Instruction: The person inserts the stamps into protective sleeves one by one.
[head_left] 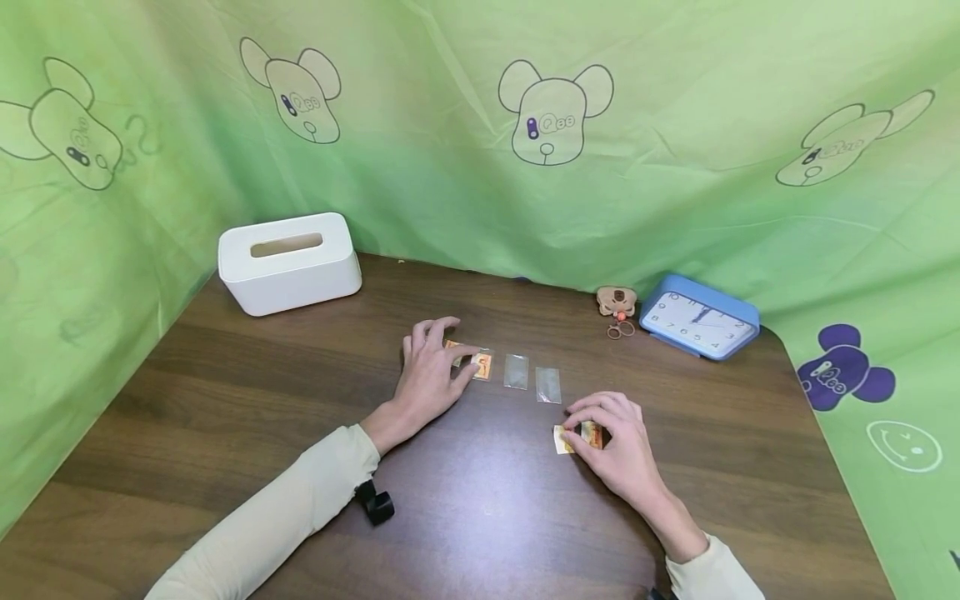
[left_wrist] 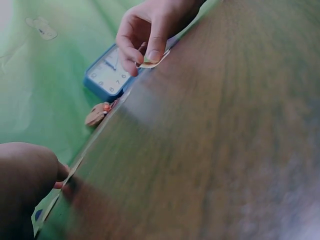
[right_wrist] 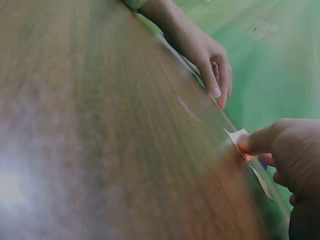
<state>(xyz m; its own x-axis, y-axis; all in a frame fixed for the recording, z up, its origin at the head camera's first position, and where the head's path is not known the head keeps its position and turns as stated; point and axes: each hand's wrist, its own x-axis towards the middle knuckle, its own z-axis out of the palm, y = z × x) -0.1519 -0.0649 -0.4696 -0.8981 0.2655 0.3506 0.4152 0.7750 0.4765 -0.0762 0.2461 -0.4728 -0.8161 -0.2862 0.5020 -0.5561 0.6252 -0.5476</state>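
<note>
My right hand (head_left: 618, 442) pinches a small white and yellow paper card (head_left: 561, 440) between thumb and index finger. Partly under that hand lies another small card (head_left: 592, 433), orange and dark. In the right wrist view the pinched card (right_wrist: 239, 140) is tilted up off the wood. My left hand (head_left: 431, 375) rests over two small orange cards, its thumb and index fingertips right at the nearer card (head_left: 482, 365); its other fingers are spread loosely. Between the hands lie two small clear plastic sleeves, one nearer the left (head_left: 516, 372) and one nearer the right (head_left: 548, 386).
A white tissue box (head_left: 300, 279) stands at the back left of the brown wooden table (head_left: 225, 417). At the back right are a blue clock (head_left: 701, 321) and a brown animal-shaped keychain (head_left: 617, 302). A green printed cloth (head_left: 450, 192) hangs behind the table.
</note>
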